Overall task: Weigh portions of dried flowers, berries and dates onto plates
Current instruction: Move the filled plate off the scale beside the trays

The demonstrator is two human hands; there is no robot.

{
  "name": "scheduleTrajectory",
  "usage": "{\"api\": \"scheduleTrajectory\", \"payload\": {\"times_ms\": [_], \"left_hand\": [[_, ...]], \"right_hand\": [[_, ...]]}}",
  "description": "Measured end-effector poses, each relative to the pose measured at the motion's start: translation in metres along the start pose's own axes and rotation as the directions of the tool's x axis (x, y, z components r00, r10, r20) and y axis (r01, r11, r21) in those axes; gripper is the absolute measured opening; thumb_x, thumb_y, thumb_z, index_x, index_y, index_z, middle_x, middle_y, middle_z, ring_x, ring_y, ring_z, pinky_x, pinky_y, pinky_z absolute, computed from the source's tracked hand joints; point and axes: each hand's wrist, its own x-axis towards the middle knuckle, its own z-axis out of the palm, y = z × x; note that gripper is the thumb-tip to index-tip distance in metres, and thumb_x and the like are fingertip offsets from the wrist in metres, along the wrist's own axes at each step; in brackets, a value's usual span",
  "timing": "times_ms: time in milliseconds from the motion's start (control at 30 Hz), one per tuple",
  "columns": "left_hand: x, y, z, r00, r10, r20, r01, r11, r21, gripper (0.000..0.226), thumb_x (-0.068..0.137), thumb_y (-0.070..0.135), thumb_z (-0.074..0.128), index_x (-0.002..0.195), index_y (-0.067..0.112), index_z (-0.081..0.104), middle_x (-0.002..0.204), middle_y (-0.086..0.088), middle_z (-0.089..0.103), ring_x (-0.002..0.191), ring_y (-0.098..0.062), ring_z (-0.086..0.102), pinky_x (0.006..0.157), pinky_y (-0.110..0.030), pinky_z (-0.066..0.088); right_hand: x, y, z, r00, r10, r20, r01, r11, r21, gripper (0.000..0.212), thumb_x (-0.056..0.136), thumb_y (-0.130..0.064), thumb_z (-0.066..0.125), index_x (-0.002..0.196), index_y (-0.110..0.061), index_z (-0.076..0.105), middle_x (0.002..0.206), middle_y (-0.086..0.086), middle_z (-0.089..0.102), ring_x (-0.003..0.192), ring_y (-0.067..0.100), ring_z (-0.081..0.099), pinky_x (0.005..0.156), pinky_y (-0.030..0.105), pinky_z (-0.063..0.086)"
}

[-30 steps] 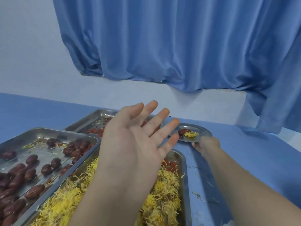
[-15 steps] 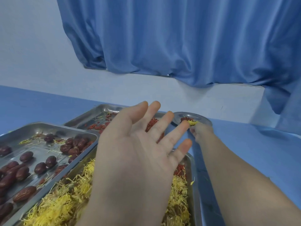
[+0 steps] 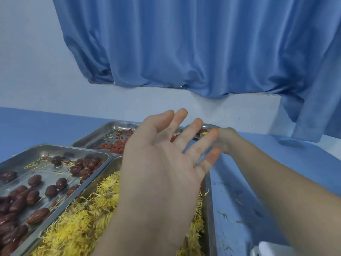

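**Blue desk, portioned plate far right**

Right hand meets the plate's near rim; it is blurred, so its grip cannot be told. Left hand hovers spread and empty over the flower tray. The portion looks done. The next step is probably a fresh plate.

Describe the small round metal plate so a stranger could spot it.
On the blue table, look past the three rectangular steel trays to the far right. The small round steel plate is there, held by the right hand; it alone is round.
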Motion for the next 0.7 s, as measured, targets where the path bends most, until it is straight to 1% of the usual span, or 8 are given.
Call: {"api": "scheduleTrajectory", "payload": {"times_ms": [67, 133, 233, 333, 400, 533, 633, 700], "left_hand": [[-0.007, -0.004, 0.008, 1.000, -0.003, -0.011, 0.004, 1.000, 0.020, 0.055, 0.063, 0.032, 0.060, 0.115, 0.018, 0.069, 0.109, -0.011, 0.074, 0.091, -0.033, 0.074, 0.079, -0.043, 0.052], [-0.018, -0.011, 0.019, 1.000, -0.015, 0.005, 0.014, 0.999, 0.044, 0.052, 0.067, 0.030, 0.059, 0.115, 0.016, 0.068, 0.110, -0.011, 0.074, 0.094, -0.033, 0.073, 0.081, -0.043, 0.049], [-0.038, -0.025, 0.037, 0.998, -0.039, 0.045, 0.036, 0.996, 0.086, 0.051, 0.068, 0.028, 0.060, 0.117, 0.014, 0.067, 0.113, -0.013, 0.072, 0.099, -0.034, 0.071, 0.089, -0.045, 0.049], [-0.052, -0.042, 0.048, 0.997, -0.059, 0.048, 0.054, 0.994, 0.100, 0.053, 0.069, 0.029, 0.060, 0.120, 0.013, 0.064, 0.114, -0.013, 0.072, 0.101, -0.035, 0.070, 0.092, -0.044, 0.048], [-0.057, -0.056, 0.053, 0.996, -0.079, 0.029, 0.075, 0.992, 0.105, 0.055, 0.070, 0.029, 0.059, 0.122, 0.013, 0.062, 0.115, -0.013, 0.072, 0.102, -0.034, 0.070, 0.092, -0.044, 0.047], [-0.061, -0.088, 0.058, 0.987, -0.158, -0.008, 0.158, 0.985, 0.062, 0.052, 0.072, 0.029, 0.058, 0.122, 0.014, 0.062, 0.117, -0.014, 0.071, 0.104, -0.035, 0.069, 0.089, -0.042, 0.046], [-0.063, -0.112, 0.055, 0.980, -0.198, -0.035, 0.198, 0.980, 0.017, 0.044, 0.077, 0.028, 0.056, 0.117, 0.013, 0.063, 0.116, -0.014, 0.071, 0.103, -0.036, 0.069, 0.087, -0.042, 0.044], [-0.064, -0.125, 0.049, 0.976, -0.214, -0.050, 0.214, 0.977, -0.002, 0.035, 0.086, 0.028, 0.052, 0.114, 0.013, 0.065, 0.115, -0.013, 0.071, 0.101, -0.035, 0.070, 0.085, -0.041, 0.044]], "right_hand": [[-0.028, -0.012, -0.010, 0.999, -0.010, 0.030, 0.009, 1.000, 0.029, 0.032, 0.083, 0.007, 0.056, 0.115, 0.010, 0.058, 0.111, 0.019, 0.065, 0.100, 0.031, 0.067, 0.093, 0.039, 0.053], [-0.062, -0.027, -0.026, 0.996, -0.044, 0.071, 0.042, 0.999, 0.031, 0.024, 0.083, 0.007, 0.055, 0.107, 0.011, 0.059, 0.100, 0.022, 0.067, 0.091, 0.031, 0.068, 0.087, 0.037, 0.055], [-0.125, -0.044, -0.053, 0.976, -0.090, 0.199, 0.092, 0.996, -0.001, 0.018, 0.085, 0.004, 0.055, 0.101, 0.008, 0.062, 0.087, 0.018, 0.070, 0.077, 0.024, 0.069, 0.078, 0.032, 0.057], [-0.180, -0.053, -0.088, 0.970, -0.129, 0.208, 0.123, 0.992, 0.042, 0.008, 0.086, 0.005, 0.056, 0.092, 0.002, 0.061, 0.073, 0.013, 0.069, 0.070, 0.024, 0.069, 0.076, 0.034, 0.058], [-0.216, -0.056, -0.115, 0.968, -0.140, 0.207, 0.126, 0.989, 0.079, 0.007, 0.085, 0.006, 0.058, 0.089, 0.000, 0.060, 0.077, 0.015, 0.068, 0.077, 0.029, 0.071, 0.077, 0.036, 0.059], [-0.276, -0.059, -0.173, 0.971, -0.149, 0.186, 0.134, 0.987, 0.090, 0.012, 0.085, 0.005, 0.061, 0.097, 0.001, 0.060, 0.091, 0.021, 0.068, 0.085, 0.033, 0.072, 0.069, 0.033, 0.060], [-0.312, -0.065, -0.220, 0.970, -0.205, 0.131, 0.203, 0.979, 0.031, 0.015, 0.085, 0.003, 0.062, 0.100, -0.001, 0.060, 0.093, 0.021, 0.070, 0.086, 0.032, 0.072, 0.068, 0.031, 0.058], [-0.331, -0.069, -0.248, 0.965, -0.251, 0.076, 0.257, 0.963, -0.085, 0.013, 0.084, 0.001, 0.063, 0.097, -0.003, 0.061, 0.091, 0.021, 0.070, 0.082, 0.028, 0.072, 0.067, 0.030, 0.059]]}}
